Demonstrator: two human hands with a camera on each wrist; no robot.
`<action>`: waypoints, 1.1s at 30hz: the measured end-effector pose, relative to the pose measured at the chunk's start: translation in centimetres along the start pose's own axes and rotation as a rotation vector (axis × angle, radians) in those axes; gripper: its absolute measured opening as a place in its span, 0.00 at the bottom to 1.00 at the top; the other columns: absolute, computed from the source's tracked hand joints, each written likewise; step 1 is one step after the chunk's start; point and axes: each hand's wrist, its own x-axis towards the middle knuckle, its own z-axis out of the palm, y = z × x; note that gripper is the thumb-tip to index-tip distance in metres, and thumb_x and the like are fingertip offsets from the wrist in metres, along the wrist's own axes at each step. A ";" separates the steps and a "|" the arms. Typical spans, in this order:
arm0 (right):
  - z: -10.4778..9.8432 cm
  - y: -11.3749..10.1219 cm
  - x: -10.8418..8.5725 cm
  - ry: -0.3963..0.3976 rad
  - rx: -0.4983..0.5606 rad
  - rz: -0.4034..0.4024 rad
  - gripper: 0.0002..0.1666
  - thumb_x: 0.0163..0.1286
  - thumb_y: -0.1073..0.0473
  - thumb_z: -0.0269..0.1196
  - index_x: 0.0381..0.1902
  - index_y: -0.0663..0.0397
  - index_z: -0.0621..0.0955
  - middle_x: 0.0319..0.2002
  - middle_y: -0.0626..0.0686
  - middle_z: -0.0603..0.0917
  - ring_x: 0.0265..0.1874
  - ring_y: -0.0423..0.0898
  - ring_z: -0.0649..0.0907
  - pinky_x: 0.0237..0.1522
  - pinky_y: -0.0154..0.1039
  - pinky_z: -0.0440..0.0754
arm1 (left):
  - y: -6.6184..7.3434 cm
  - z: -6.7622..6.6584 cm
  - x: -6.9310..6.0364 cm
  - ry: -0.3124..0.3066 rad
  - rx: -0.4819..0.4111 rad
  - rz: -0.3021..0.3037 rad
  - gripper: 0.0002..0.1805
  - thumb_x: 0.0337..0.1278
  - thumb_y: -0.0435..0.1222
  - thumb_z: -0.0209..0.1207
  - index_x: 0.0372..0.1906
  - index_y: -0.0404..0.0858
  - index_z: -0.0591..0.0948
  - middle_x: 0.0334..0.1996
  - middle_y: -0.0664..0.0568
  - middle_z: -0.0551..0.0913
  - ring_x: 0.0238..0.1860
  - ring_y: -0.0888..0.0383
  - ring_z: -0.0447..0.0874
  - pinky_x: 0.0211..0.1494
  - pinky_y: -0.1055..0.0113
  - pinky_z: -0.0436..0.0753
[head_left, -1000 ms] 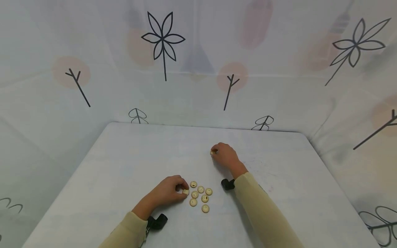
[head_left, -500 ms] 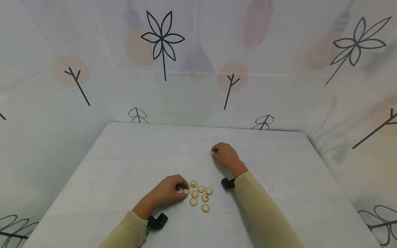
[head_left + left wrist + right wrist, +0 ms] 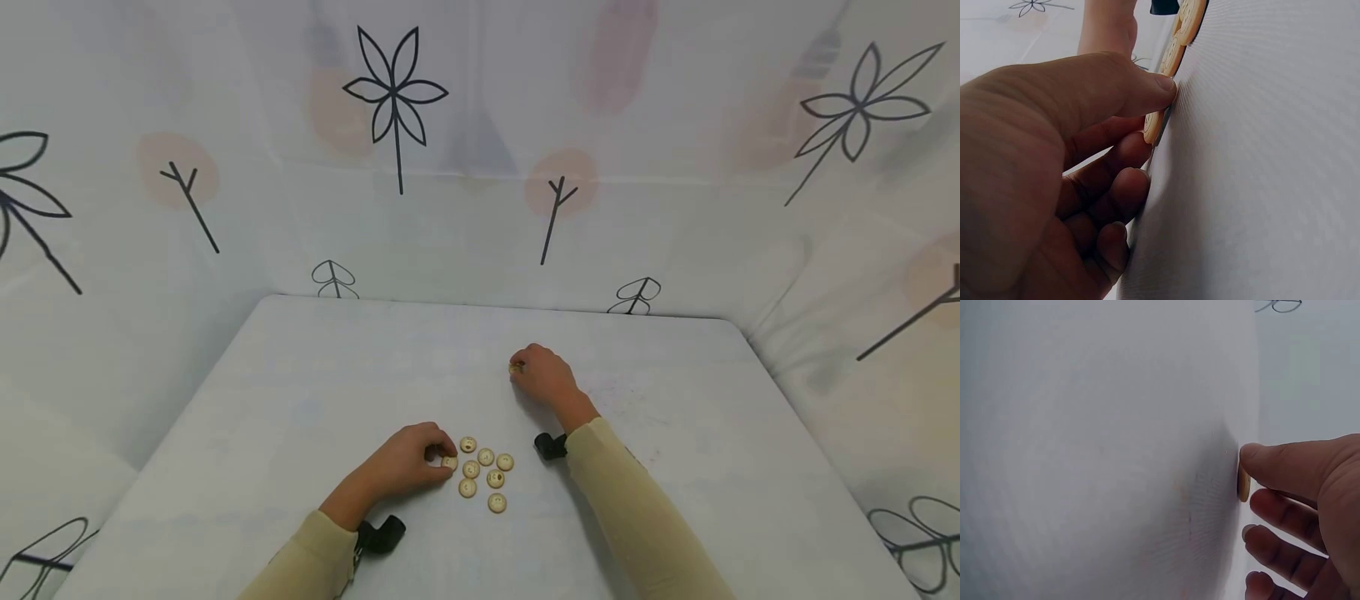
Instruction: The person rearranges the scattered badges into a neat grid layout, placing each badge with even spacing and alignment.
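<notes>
My left hand (image 3: 408,460) rests at the left side of a group of round wooden discs, pale with a ringed, marked face like Chinese chess pieces. Its thumb and fingers pinch one disc (image 3: 449,463) at the edge; in the left wrist view that disc (image 3: 1152,127) lies flat on the table, partly under the thumb. Farther back, my right hand (image 3: 546,377) pinches another disc (image 3: 514,368) between thumb and fingers. The right wrist view shows this disc (image 3: 1244,484) edge-on against the tabletop, its face mostly hidden. The loose discs (image 3: 471,470) lie just right of my left hand.
Everything lies on a white table (image 3: 360,358) with rounded far corners. A pale cloth (image 3: 480,233) printed with flowers and twigs hangs behind and at the sides. Dark wrist cameras (image 3: 382,534) sit under both forearms.
</notes>
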 end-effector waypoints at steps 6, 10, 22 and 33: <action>-0.1 -0.4 -0.5 0.000 -0.010 -0.016 0.16 0.65 0.55 0.61 0.50 0.50 0.84 0.49 0.53 0.81 0.47 0.50 0.81 0.49 0.49 0.79 | 0.1 0.1 0.0 -0.010 0.001 -0.008 0.09 0.54 0.43 0.66 0.40 0.50 0.83 0.34 0.66 0.77 0.34 0.68 0.73 0.41 0.70 0.76; -0.1 -0.7 -0.9 -0.012 -0.010 -0.018 0.16 0.66 0.54 0.62 0.51 0.49 0.83 0.51 0.53 0.80 0.50 0.51 0.81 0.52 0.50 0.78 | 0.2 0.0 0.0 -0.013 0.003 -0.010 0.09 0.54 0.43 0.66 0.40 0.49 0.83 0.34 0.66 0.77 0.34 0.68 0.73 0.41 0.70 0.76; -0.7 -1.9 -2.2 -0.040 0.007 -0.063 0.18 0.65 0.55 0.64 0.53 0.49 0.82 0.50 0.52 0.82 0.53 0.51 0.81 0.56 0.49 0.76 | 0.5 -0.2 0.0 -0.015 -0.006 -0.022 0.08 0.54 0.42 0.66 0.40 0.49 0.84 0.33 0.65 0.77 0.34 0.67 0.73 0.41 0.70 0.75; -0.6 -2.9 -3.3 -0.080 0.030 -0.091 0.18 0.65 0.54 0.65 0.53 0.48 0.82 0.50 0.50 0.83 0.54 0.50 0.80 0.57 0.48 0.76 | 0.4 -0.2 0.0 -0.023 -0.012 -0.030 0.08 0.54 0.43 0.66 0.40 0.50 0.84 0.33 0.65 0.77 0.34 0.67 0.73 0.41 0.70 0.75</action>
